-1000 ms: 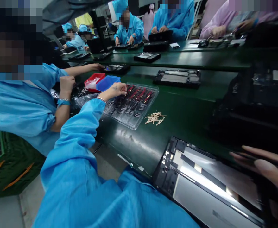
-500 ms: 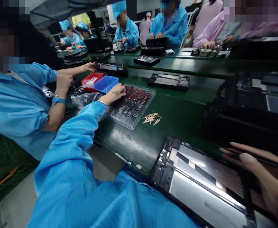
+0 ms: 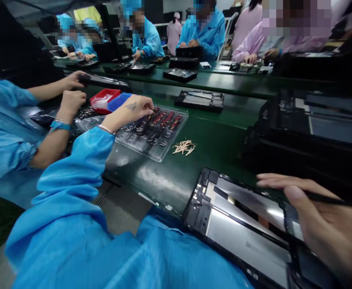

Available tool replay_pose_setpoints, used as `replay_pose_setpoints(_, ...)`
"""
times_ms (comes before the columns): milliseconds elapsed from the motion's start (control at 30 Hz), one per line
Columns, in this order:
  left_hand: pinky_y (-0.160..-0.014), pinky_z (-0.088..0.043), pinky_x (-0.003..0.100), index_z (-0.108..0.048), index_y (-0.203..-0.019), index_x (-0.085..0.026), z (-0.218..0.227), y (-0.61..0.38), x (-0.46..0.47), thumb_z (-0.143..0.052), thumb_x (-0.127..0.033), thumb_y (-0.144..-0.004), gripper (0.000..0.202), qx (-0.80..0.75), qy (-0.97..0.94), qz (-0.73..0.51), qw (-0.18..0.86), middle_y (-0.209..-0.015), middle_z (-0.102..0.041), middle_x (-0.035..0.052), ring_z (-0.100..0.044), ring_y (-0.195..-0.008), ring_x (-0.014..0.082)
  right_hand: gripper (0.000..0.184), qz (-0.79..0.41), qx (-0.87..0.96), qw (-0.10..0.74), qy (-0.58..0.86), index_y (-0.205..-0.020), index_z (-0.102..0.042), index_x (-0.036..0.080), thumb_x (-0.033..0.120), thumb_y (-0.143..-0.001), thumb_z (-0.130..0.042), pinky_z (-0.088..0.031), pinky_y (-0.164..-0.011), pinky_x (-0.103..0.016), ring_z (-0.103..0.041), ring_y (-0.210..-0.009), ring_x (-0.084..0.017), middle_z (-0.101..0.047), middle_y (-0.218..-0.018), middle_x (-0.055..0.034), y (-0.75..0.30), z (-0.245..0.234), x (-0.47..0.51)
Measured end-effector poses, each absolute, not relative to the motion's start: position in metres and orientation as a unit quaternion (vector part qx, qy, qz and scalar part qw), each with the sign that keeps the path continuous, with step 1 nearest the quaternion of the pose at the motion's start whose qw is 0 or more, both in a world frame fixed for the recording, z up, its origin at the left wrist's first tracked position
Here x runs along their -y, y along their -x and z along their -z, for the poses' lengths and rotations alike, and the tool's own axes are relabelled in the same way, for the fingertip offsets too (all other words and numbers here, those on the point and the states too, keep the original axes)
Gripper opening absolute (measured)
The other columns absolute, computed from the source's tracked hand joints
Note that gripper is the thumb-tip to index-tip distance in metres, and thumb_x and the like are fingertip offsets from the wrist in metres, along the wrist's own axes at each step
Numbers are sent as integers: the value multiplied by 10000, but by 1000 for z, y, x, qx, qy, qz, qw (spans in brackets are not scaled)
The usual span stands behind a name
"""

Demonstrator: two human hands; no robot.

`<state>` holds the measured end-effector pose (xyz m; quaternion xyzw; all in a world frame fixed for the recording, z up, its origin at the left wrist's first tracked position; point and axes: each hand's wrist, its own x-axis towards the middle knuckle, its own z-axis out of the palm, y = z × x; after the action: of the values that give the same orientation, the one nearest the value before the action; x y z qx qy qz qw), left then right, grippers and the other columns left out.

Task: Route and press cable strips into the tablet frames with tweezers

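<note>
My left hand (image 3: 134, 107) reaches over a clear plastic tray (image 3: 155, 157), its thumb and fingertips pinched at the tray's far side. Whatever is between them is too small to make out. Rows of small black parts with red and gold faces (image 3: 175, 122) lie in the tray. At the lower right, my right hand (image 3: 323, 218) is held over an opened tablet-like device (image 3: 245, 233) with silver panels and a black frame. A thin dark tool (image 3: 326, 197) lies between its thumb and fingers; its tip is hard to see.
Thin pale strips (image 3: 184, 147) lie in a pile right of the tray. Beyond it stand a red bin (image 3: 104, 98) and a blue bin (image 3: 118, 101). Another opened device (image 3: 200, 100) rests farther back. Dark stacked devices (image 3: 284, 136) rise at right. A co-worker's arm (image 3: 55, 132) is close at left.
My view has turned so things sit farther left. My left fingers have lifted slightly at the tray, still pinched. My right hand has shifted left over the device. The co-worker's hands have moved.
</note>
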<state>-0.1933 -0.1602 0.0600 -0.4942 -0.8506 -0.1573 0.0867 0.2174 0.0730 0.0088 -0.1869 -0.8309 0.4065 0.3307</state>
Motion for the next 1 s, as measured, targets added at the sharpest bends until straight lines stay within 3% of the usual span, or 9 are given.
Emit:
replay_pose_setpoints(100, -762, -467, 306, -680, -1004, -171, -73, 119, 139, -584, -245, -966, 127, 761, 594, 151, 212, -924, -683, 57, -634, -853, 195, 229, -671, 692, 191, 187, -922, -728, 248, 475, -893, -703, -501, -555, -286, -582, -580, -136, -625, -666, 3, -191, -20, -48)
replay_pose_setpoints(133, -778, -488, 313, -675, -1005, -166, -73, 91, 132, -549, -234, -996, 143, 715, 625, 152, 275, -939, -684, 62, -639, -891, 202, 261, -730, 646, 122, 186, -991, -732, 229, 472, -906, -693, -469, -542, -266, -519, -557, -100, -617, -711, 11, -181, -21, -42)
replay_pose_setpoints(200, -732, -512, 312, -686, -986, -151, -65, 42, 120, -534, -183, -1006, 157, 591, 699, 129, 382, -917, -691, 67, -644, -853, 196, 342, -792, 580, 82, 170, -995, -741, 169, 494, -901, -694, -397, -519, -245, -460, -558, -72, -626, -778, -6, -164, -20, -34)
replay_pose_setpoints(300, -701, -542, 307, -718, -1022, -112, -45, -1, 111, -613, -171, -973, 130, 417, 781, 100, 454, -929, -708, 72, -664, -858, 193, 336, -826, 534, 97, 156, -910, -729, 144, 476, -866, -745, -345, -529, -231, -441, -575, -65, -597, -736, 5, -153, -16, -32)
replay_pose_setpoints(433, -744, -582, 305, -733, -1052, -119, -26, -12, 103, -618, -203, -981, 159, 372, 809, 106, 443, -957, -717, 64, -679, -903, 185, 246, -818, 533, 133, 171, -872, -711, 148, 383, -852, -779, -312, -541, -206, -405, -560, -55, -493, -603, 51, -159, -13, -36)
replay_pose_setpoints(667, -734, -589, 287, -700, -1072, -119, -21, -14, 96, -612, -189, -988, 140, 378, 823, 142, 401, -933, -724, 56, -688, -879, 173, 216, -759, 599, 184, 178, -842, -711, 163, 351, -809, -814, -339, -532, -212, -438, -561, -64, -530, -624, 44, -163, -12, -41)
replay_pose_setpoints(800, -691, -569, 309, -641, -1083, -89, -23, -12, 93, -627, -233, -997, 169, 480, 772, 241, 340, -917, -706, 92, -642, -791, 180, 140, -646, 708, 241, 155, -826, -740, 152, 285, -815, -786, -382, -552, -230, -500, -588, -83, -622, -669, 20, -162, -15, -42)
replay_pose_setpoints(1000, -679, -545, 299, -639, -979, -120, -27, -11, 93, -609, -173, -991, 62, 553, 740, 221, 311, -889, -677, 85, -623, -791, 190, 114, -454, 833, 305, 87, -889, -751, 142, 197, -922, -655, -431, -625, -237, -576, -679, -100, -682, -755, -3, -168, -14, -39)
